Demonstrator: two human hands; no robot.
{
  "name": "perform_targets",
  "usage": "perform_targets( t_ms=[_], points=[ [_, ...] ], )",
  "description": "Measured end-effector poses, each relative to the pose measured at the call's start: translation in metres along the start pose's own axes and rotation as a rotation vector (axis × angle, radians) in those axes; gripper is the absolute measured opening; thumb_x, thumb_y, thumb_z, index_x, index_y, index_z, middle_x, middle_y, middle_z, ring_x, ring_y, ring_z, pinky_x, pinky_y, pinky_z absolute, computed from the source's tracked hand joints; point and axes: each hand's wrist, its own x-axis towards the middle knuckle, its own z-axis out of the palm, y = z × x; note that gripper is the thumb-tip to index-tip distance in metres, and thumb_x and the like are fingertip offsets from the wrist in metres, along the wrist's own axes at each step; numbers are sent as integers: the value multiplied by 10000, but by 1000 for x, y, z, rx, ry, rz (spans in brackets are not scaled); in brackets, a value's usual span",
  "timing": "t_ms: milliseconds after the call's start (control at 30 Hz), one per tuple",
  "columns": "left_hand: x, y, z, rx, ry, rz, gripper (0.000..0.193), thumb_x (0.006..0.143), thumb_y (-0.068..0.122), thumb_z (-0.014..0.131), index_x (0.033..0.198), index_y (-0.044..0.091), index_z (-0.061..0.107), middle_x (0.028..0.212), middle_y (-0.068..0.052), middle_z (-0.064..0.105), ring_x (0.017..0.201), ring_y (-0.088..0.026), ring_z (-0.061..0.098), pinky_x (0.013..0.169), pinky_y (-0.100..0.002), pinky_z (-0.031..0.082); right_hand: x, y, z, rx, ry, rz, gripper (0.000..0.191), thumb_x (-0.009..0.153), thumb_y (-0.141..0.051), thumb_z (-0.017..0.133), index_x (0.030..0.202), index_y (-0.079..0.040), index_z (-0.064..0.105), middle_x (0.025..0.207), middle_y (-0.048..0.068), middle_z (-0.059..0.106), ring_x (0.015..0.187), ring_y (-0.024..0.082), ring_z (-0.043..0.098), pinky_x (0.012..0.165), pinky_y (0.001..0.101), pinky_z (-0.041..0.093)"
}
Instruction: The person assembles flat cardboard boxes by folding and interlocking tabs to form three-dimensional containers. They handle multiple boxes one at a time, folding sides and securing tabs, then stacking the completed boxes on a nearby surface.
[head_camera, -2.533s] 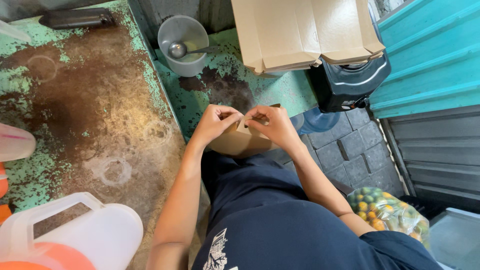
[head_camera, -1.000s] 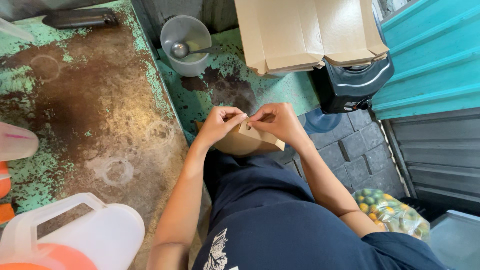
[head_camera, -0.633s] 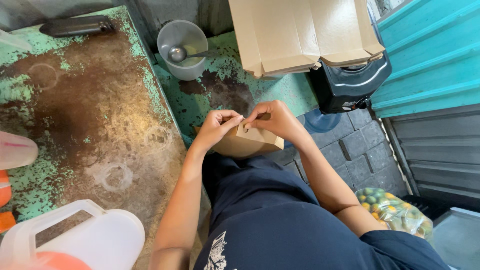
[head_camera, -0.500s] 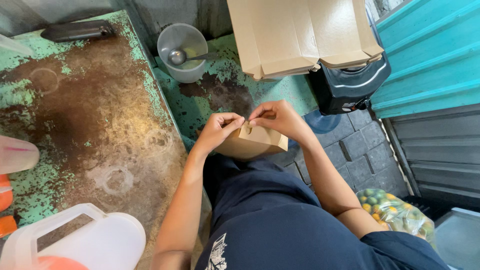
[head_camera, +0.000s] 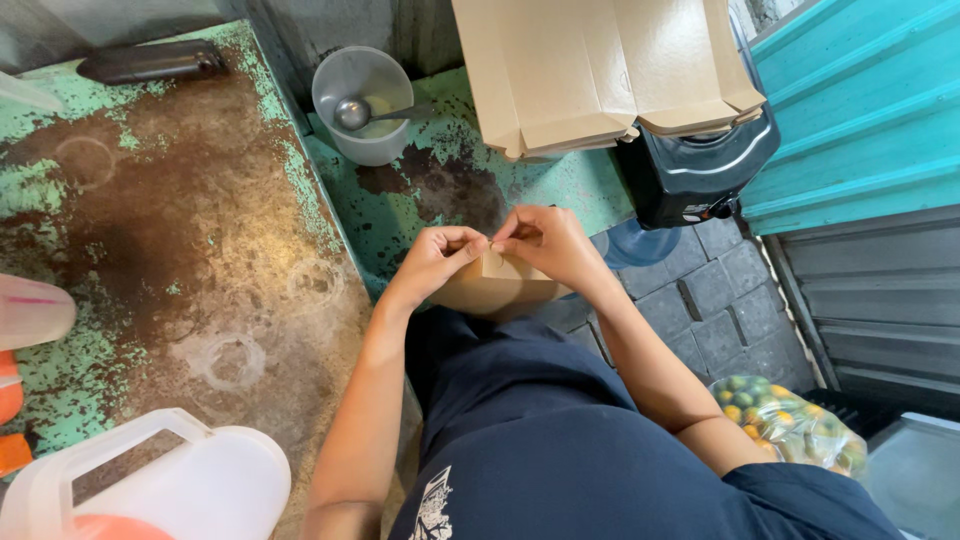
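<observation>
A small brown cardboard box (head_camera: 497, 285) rests against my lap at the edge of the green counter. My left hand (head_camera: 437, 258) and my right hand (head_camera: 545, 240) both pinch its top flaps together at the middle, fingertips nearly touching. Most of the box is hidden under my hands. A stack of flat, unfolded brown boxes (head_camera: 600, 70) lies on the counter just beyond my hands.
A translucent cup with a metal ladle (head_camera: 360, 105) stands on the worn green counter (head_camera: 420, 190). A black appliance (head_camera: 700, 170) sits right of the stack. A white jug (head_camera: 150, 490) is at lower left, and a bag of small citrus fruit (head_camera: 785, 425) at lower right.
My hands have kept working the box's top flaps, fingers closing in over the middle. The view has shifted slightly; the box stays in my lap.
</observation>
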Motion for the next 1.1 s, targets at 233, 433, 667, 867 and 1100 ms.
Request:
perform_targets(
  t_ms=[233, 433, 667, 867, 1100],
  points=[
    [0, 12, 9, 134, 34, -2, 269, 946, 286, 759, 976, 19, 757, 851, 21, 730, 783, -39, 616, 719, -231, 496, 16, 23, -19, -27, -314, 63, 224, 950, -205, 717, 1084, -24, 721, 842, 29, 748, 786, 59, 621, 723, 260, 524],
    [-8, 44, 7, 432, 292, 67, 304, 945, 322, 767, 958, 20, 740, 834, -9, 730, 819, -78, 670, 763, -268, 509, 2, 80, -60, 309, -242, 64, 219, 1052, -204, 623, 1050, -1, 705, 919, -21, 682, 879, 42, 590, 809, 229, 484],
    [-8, 39, -4, 334, 189, -18, 328, 919, 309, 769, 1052, 11, 802, 907, -22, 798, 794, -69, 685, 747, -257, 543, -4, 163, -93, 820, 58, -12, 234, 1159, -220, 509, 1044, -65, 640, 967, -50, 639, 882, 35, 559, 823, 223, 451],
    [-4, 14, 1, -41, 22, -170, 304, 903, 236, 788, 1088, -4, 794, 951, -31, 783, 816, -73, 673, 759, -240, 526, 21, 173, -60, 333, 393, -36, 295, 1132, -236, 477, 1202, -32, 678, 1059, -36, 693, 1029, 79, 603, 942, 242, 468],
    [-8, 15, -7, -427, 228, -279, 301, 919, 220, 750, 1157, 45, 692, 1007, -24, 731, 874, -105, 697, 781, -295, 559, -10, 76, 18, -28, 610, -91, 294, 1052, -204, 604, 1324, -91, 614, 1294, 77, 572, 1103, 170, 613, 887, 319, 537]
  ],
)
